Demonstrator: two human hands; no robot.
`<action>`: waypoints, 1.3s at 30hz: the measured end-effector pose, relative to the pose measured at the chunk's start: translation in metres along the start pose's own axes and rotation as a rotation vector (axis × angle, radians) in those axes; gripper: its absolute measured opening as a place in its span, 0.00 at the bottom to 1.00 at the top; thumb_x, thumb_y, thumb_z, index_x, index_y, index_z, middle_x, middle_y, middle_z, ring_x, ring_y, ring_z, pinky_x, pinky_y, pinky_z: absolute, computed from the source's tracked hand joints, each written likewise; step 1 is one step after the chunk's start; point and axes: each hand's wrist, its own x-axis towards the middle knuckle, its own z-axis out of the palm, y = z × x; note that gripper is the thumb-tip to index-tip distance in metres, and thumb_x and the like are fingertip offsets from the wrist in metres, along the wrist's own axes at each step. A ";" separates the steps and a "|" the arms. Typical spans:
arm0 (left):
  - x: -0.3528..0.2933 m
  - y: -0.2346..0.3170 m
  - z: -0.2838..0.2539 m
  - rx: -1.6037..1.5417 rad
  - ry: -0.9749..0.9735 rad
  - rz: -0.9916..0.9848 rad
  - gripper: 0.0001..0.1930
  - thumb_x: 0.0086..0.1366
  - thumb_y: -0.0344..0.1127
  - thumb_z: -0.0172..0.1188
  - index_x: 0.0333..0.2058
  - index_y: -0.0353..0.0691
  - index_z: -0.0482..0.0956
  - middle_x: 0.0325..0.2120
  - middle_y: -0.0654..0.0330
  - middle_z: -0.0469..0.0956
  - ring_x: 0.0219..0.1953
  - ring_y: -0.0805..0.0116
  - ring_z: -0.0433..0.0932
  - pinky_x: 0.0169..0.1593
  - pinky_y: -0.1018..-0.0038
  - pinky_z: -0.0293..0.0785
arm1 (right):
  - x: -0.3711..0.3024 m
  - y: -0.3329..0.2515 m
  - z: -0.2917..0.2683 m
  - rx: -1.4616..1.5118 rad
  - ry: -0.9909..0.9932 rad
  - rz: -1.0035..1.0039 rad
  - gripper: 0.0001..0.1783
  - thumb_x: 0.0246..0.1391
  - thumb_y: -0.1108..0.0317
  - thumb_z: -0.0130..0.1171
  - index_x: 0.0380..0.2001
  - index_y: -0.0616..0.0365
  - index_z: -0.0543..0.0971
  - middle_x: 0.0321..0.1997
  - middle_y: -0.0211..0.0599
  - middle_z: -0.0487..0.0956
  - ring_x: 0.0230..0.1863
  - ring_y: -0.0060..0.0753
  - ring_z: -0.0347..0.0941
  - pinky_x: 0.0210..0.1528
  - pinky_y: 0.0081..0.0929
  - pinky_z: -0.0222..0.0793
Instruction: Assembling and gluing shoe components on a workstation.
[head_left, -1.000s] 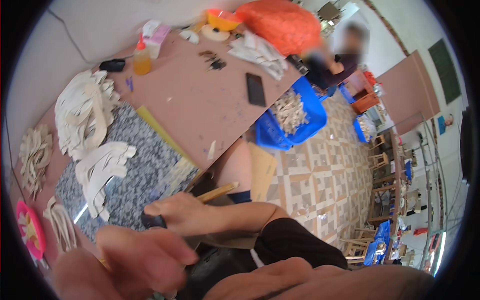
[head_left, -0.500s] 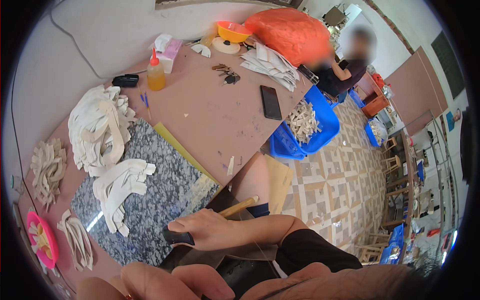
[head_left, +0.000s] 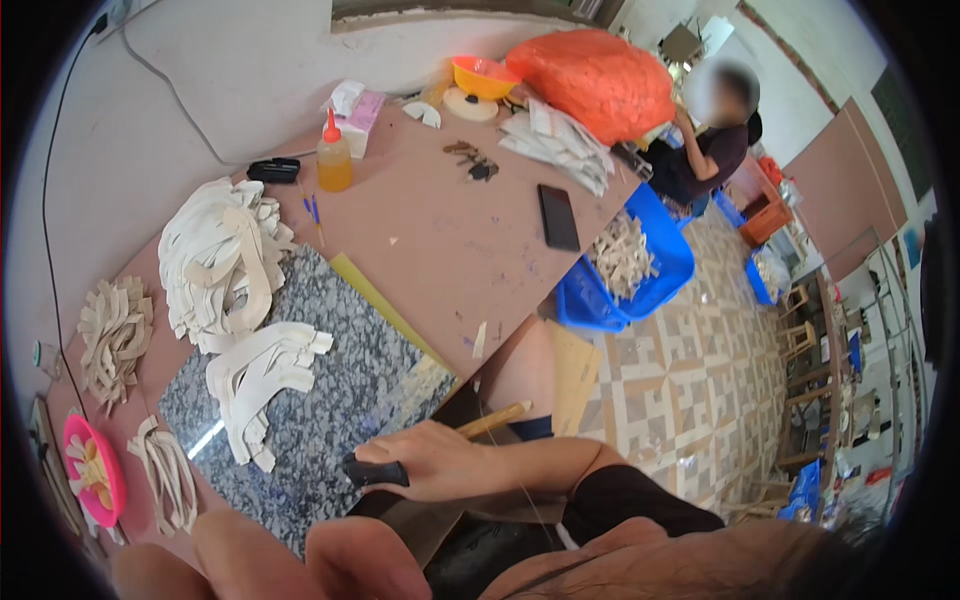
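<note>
My right hand is wrapped round a tool with a black end and a wooden handle, which looks like a hammer. It is over the near right edge of a speckled grey stone slab. Big and close at the bottom left is my left hand; its bent fingers show in part, their tips out of sight. On the slab lies a fanned bundle of curved white strips. Behind it, a larger heap of white curved pieces overlaps the slab's far left corner.
Pale strips and a pink bowl sit at the left. Farther back are a glue bottle, keys, a phone and a red sack. Blue bins stand beside the table; another person sits beyond.
The whole view has shifted, so the table and its things appear farther right and slightly lower. My right hand keeps its grip on the tool. The fingers of my left hand have changed position slightly.
</note>
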 end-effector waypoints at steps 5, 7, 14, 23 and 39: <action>-0.023 0.030 0.003 0.037 0.010 0.034 0.08 0.70 0.38 0.57 0.40 0.41 0.70 0.36 0.58 0.70 0.37 0.66 0.68 0.44 0.68 0.67 | -0.030 -0.030 0.012 0.017 -0.017 -0.032 0.19 0.63 0.53 0.66 0.43 0.55 0.72 0.32 0.43 0.76 0.38 0.57 0.78 0.35 0.47 0.73; -0.031 0.029 0.009 0.045 0.023 0.043 0.09 0.70 0.38 0.57 0.40 0.41 0.70 0.36 0.58 0.70 0.37 0.66 0.68 0.44 0.68 0.67 | -0.030 -0.031 0.007 0.011 -0.021 -0.035 0.19 0.63 0.54 0.66 0.43 0.55 0.72 0.33 0.43 0.77 0.38 0.57 0.79 0.35 0.47 0.73; -0.096 0.011 0.078 -0.052 0.145 -0.051 0.09 0.69 0.39 0.57 0.39 0.41 0.69 0.35 0.58 0.69 0.36 0.66 0.68 0.43 0.67 0.67 | -0.023 -0.009 0.020 0.127 0.061 -0.060 0.20 0.56 0.57 0.73 0.44 0.55 0.76 0.37 0.44 0.80 0.40 0.57 0.79 0.37 0.46 0.74; -0.199 -0.026 0.097 0.202 -0.210 -0.121 0.07 0.59 0.32 0.67 0.33 0.40 0.77 0.32 0.54 0.77 0.29 0.58 0.76 0.35 0.64 0.74 | -0.014 -0.007 0.019 0.049 0.037 -0.029 0.19 0.57 0.58 0.70 0.37 0.56 0.71 0.31 0.47 0.80 0.36 0.61 0.80 0.35 0.52 0.74; -0.204 -0.090 0.157 0.982 -0.417 -0.204 0.38 0.55 0.39 0.74 0.64 0.33 0.72 0.61 0.46 0.73 0.63 0.43 0.70 0.64 0.52 0.68 | 0.002 0.039 0.004 -0.058 0.323 0.104 0.13 0.59 0.62 0.65 0.44 0.54 0.76 0.40 0.49 0.80 0.45 0.57 0.79 0.45 0.48 0.74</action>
